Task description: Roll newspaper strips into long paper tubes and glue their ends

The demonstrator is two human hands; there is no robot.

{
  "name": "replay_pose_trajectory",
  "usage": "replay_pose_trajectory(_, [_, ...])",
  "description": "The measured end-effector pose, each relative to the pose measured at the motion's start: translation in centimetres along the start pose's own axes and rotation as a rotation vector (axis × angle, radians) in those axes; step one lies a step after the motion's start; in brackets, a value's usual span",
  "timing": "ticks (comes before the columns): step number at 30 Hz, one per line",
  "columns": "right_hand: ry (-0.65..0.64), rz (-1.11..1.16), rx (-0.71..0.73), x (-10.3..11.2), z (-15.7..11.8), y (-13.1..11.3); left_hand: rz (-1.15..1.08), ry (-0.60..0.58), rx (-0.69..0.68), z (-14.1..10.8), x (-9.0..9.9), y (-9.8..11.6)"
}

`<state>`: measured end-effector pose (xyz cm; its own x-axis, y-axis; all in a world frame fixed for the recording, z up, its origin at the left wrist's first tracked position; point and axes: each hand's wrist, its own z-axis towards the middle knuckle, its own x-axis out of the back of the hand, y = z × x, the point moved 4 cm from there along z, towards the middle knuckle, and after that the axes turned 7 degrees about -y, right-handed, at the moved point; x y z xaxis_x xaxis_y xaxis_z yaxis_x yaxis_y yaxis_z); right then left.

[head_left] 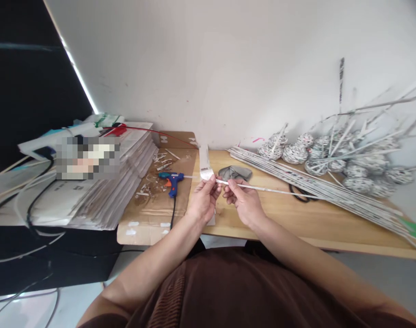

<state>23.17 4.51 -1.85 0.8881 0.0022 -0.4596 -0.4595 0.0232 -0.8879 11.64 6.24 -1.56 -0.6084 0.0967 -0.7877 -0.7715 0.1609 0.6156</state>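
A thin white paper stick (262, 188) runs from between my hands out to the right, over the wooden table. My left hand (205, 198) pinches its left end, beside a flat white printed strip (206, 173). Close by on the right, my right hand (243, 199) grips the same stick between thumb and fingers. Behind my hands lies a crumpled grey cloth (235, 173). A blue glue gun (174, 183) rests on cardboard left of my left hand.
Long paper sticks (317, 189) lie bundled on the table (279, 218) at the right, before several woven paper balls (295, 153). A black cord loop (298, 197) sits under them. Stacked paper (108, 196) stands left of the cardboard (153, 205), which bears paper scraps.
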Motion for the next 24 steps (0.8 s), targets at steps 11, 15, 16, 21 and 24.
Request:
replay_pose_trajectory(11, [-0.304,-1.438,0.533,1.0,-6.2,-5.6,0.056,0.134,0.029,-0.5,1.9,0.0])
replay_pose_trajectory(15, [-0.242,-1.502,0.192,4.5,-5.2,-5.4,0.077,0.117,0.057,-0.8,1.9,-0.3])
replay_pose_trajectory(16, [-0.269,-1.395,0.068,5.1,-5.2,-5.0,0.081,0.106,0.067,-0.9,1.9,-0.4])
replay_pose_trajectory(21, [-0.446,-0.673,-0.530,5.2,-6.7,-2.5,0.095,0.049,0.098,-1.2,2.0,-0.6])
replay_pose_trajectory(24, [-0.427,-0.820,-0.389,4.8,-6.5,-3.0,0.104,0.048,0.105,-1.3,2.3,-0.6])
